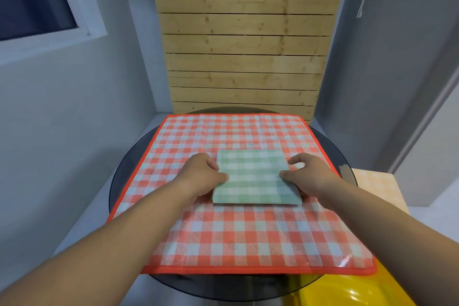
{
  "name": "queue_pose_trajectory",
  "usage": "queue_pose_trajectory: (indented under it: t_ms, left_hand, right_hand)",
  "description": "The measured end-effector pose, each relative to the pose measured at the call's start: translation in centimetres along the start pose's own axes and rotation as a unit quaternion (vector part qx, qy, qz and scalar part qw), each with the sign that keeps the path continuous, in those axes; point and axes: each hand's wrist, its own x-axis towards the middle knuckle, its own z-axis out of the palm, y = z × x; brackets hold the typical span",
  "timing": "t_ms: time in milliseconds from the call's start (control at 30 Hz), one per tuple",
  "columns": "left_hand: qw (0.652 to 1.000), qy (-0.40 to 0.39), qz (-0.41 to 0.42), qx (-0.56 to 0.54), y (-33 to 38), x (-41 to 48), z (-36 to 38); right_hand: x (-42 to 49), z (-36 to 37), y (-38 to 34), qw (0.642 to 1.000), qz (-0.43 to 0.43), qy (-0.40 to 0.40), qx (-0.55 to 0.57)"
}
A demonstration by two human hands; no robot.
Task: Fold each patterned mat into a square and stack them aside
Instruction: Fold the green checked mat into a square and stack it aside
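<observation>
Where the grey walls [62, 119] close in on either side, a panel of pale wooden slats [243, 45] fills the back of the room, and a white-framed window [32, 0] sits high on the left. Below them stands a round desk [124, 181] of dark glass. A red-and-white checked mat [248, 236] with an orange-red border lies spread flat over most of the desk, its near corners hanging past the rim. A glossy yellow plastic object [347, 290] shows under the desk's near right edge; what it is cannot be told. Off the right side of the desk, a pale orange checked mat [377, 186] rests on a lower surface. In the middle of the red mat lies a green-and-white checked mat [253, 179], folded to a rough square. The left hand [201, 176] grips its left edge, with fingers curled and thumb on top. The right hand [310, 176] holds its right edge, thumb pressed on the fabric and fingers arched above.
</observation>
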Motion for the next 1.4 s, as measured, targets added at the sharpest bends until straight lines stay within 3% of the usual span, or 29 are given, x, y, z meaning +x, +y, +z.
queue_pose_trajectory:
  t_ms: [233, 500, 867, 1167, 1400]
  left_hand:
    - [0.999, -0.011, 0.016, -0.045, 0.2, -0.5, 0.4]
    - [0.984, -0.042, 0.116, -0.125, 3.2, -2.0, 3.4]
    - [0.954, -0.097, 0.228, -0.167, 13.3, -4.6, 21.3]
    - [0.974, -0.075, 0.119, -0.178, 14.7, -5.4, 37.7]
    - [0.986, -0.043, 0.092, -0.133, 11.5, 0.0, 41.9]
  right_hand:
    - [-0.9, 0.0, 0.4, 0.999, -0.051, -0.003, 0.012]
    - [-2.5, -4.8, 2.7, 0.982, -0.137, 0.124, 0.047]
    - [-4.3, -20.3, 9.5, 0.950, -0.068, 0.262, 0.157]
    - [-0.9, -26.2, 19.2, 0.940, -0.013, 0.303, 0.155]
    - [5.9, -24.7, 23.6, 0.956, 0.016, 0.255, 0.145]
